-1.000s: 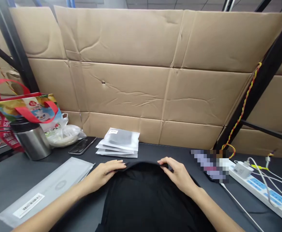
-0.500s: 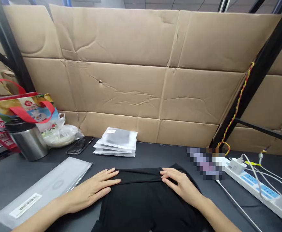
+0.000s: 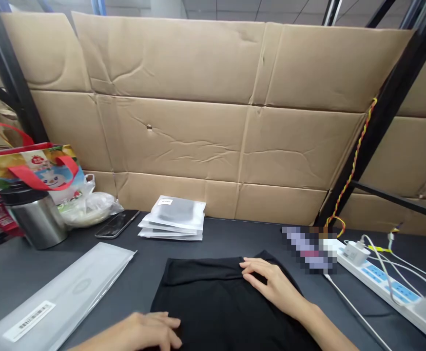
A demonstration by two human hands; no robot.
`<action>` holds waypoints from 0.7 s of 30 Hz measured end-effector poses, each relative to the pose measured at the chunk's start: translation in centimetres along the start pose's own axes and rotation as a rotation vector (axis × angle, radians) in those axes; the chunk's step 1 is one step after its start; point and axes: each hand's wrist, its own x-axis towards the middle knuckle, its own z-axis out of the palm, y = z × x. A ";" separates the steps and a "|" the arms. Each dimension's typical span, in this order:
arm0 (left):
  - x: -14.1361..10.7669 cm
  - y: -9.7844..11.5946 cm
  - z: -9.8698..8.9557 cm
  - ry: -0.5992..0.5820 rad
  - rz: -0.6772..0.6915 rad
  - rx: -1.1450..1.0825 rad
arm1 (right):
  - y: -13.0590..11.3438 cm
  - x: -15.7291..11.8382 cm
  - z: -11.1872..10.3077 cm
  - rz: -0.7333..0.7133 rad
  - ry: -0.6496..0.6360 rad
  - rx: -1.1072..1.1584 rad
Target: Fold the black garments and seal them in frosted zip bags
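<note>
A black cloth garment (image 3: 205, 302) lies flat on the dark table (image 3: 227, 236), its far edge folded over. My right hand (image 3: 275, 282) rests on the garment's far right part, with its fingers on the fold and no clear grip. My left hand (image 3: 150, 331) sits low at the bottom of the view, beside or just touching the garment's near left edge, and holds nothing. To its left lies a flat translucent plastic bag (image 3: 59, 297) with a white barcode label (image 3: 29, 321).
Behind the garment stand a stack of sealed frosted packets (image 3: 172, 219), a phone (image 3: 117, 224), a steel flask (image 3: 33, 219), a plastic bag and a colourful tote bag (image 3: 26, 165). Right: a blurred patch, power strip (image 3: 384, 287) and cables. Cardboard (image 3: 198, 97) lines the back.
My left hand has left the garment's far edge and moved down toward the near left. The garment's far left corner now lies uncovered and flatter. My right hand has barely moved.
</note>
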 end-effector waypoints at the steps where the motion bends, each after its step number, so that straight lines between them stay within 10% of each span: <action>1: 0.8 0.1 -1.0 0.020 -0.062 -0.026 | -0.1 0.1 -0.1 0.012 -0.004 0.010; 9: 8.5 -5.1 -3.6 0.407 -0.377 -0.416 | -0.6 0.4 -4.0 0.180 -0.066 0.348; 21: 8.3 -7.2 -2.0 0.446 -0.457 -0.444 | -4.1 -1.9 -6.5 0.248 -0.233 -0.005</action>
